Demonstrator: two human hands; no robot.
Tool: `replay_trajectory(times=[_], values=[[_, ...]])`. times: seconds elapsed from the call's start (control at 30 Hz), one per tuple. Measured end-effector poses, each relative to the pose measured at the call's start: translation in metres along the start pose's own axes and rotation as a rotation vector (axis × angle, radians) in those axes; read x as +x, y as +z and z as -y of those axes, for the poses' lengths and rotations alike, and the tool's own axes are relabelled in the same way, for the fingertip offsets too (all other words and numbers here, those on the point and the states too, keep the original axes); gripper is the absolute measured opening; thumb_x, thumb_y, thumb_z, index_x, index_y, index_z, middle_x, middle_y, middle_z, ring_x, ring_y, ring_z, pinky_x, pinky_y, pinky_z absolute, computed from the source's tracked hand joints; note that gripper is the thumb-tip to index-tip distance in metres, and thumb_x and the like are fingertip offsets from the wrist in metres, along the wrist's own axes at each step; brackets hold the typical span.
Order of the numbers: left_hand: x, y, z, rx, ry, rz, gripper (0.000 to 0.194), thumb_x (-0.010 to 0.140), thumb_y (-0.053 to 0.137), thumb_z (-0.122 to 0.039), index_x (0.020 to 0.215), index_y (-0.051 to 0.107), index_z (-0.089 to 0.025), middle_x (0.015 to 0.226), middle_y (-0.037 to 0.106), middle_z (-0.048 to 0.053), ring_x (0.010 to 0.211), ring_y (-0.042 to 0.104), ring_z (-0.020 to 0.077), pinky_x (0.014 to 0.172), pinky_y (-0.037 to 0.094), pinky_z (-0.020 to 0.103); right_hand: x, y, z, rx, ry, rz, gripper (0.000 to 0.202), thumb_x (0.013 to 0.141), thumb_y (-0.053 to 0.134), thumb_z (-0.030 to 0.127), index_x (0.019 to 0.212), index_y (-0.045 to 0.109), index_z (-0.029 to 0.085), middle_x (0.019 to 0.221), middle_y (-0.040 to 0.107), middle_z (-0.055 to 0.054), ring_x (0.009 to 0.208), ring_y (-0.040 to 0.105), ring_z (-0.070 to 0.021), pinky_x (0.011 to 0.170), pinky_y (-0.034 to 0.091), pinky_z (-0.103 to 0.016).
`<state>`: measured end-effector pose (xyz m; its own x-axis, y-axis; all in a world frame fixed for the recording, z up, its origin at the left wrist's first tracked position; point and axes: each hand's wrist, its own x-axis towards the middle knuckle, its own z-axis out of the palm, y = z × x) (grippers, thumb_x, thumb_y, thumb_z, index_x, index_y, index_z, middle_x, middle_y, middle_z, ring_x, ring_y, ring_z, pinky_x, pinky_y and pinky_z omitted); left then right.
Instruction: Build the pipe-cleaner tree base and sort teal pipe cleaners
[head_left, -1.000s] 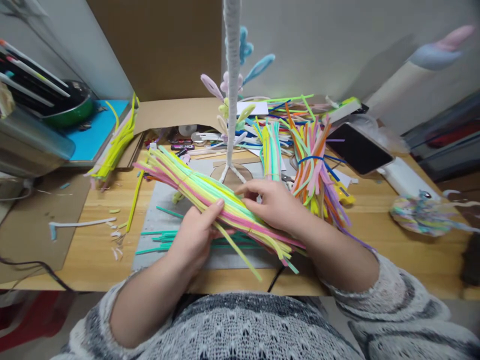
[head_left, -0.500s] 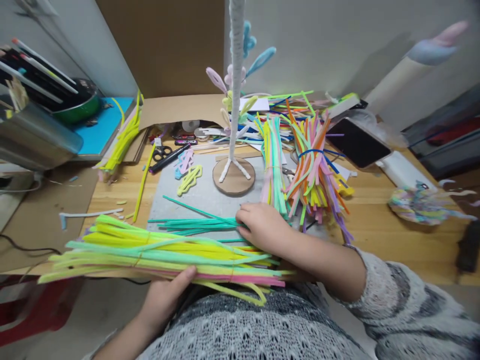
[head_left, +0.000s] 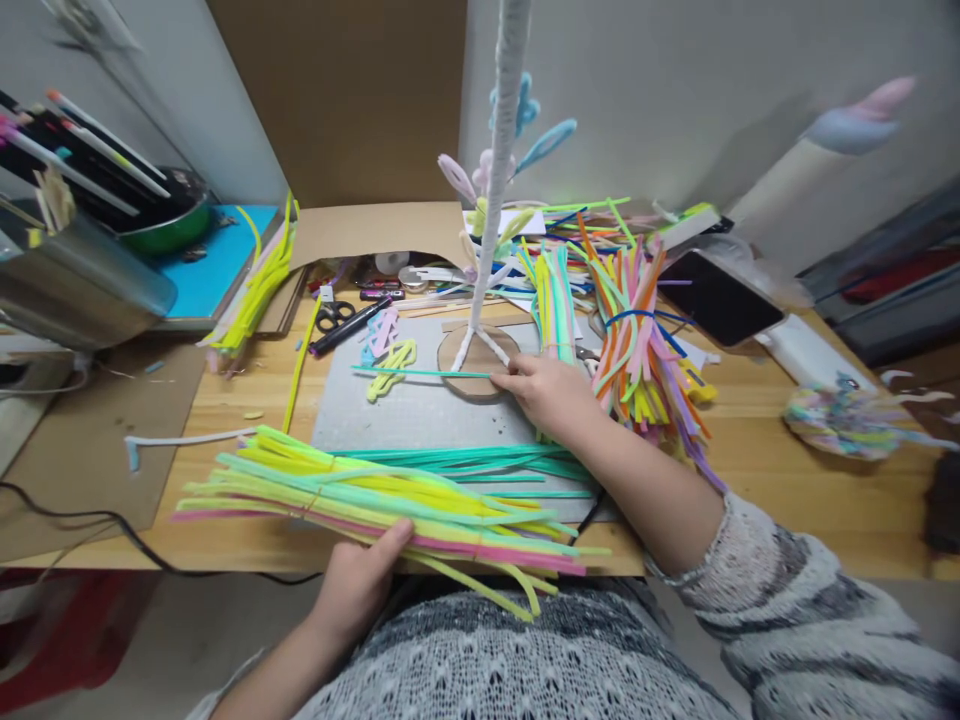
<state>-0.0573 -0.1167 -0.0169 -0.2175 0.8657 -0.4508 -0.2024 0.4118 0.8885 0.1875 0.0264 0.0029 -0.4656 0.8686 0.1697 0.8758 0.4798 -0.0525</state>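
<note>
Your left hand (head_left: 360, 590) is clamped, thumb on top, around the mixed bundle of fuzzy stems (head_left: 390, 500), nearer you than the round base (head_left: 472, 391) and mostly to its left. Your right hand (head_left: 551, 395), at the base's right edge, pinches one teal stem (head_left: 420, 372) that reaches leftward across it. More teal strands (head_left: 480, 462) lie between base and bundle. You seem to be sorting stems by colour; the next move probably calls for a light pinch and a steady left hold. Lettering on the dark packet (head_left: 382, 294), behind and left of the base, is too small to read.
</note>
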Motion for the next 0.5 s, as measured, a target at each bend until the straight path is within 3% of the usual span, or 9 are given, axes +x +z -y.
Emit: replay_trajectory(times=[0.5], values=[[0.0022, -0.0011, -0.0015, 0.065, 0.024, 0.000, 0.064, 0.054, 0.076, -0.057, 0.094, 0.069, -0.008, 0.095, 0.070, 0.015, 0.105, 0.059, 0.0343, 0.100, 0.043, 0.046, -0.0004, -0.0011, 0.0003, 0.155, 0.036, -0.026, 0.037, 0.087, 0.042, 0.014, 0.110, 0.068, 0.025, 0.099, 0.063, -0.009, 0.083, 0.055, -0.0203, 0.073, 0.041, -0.031]])
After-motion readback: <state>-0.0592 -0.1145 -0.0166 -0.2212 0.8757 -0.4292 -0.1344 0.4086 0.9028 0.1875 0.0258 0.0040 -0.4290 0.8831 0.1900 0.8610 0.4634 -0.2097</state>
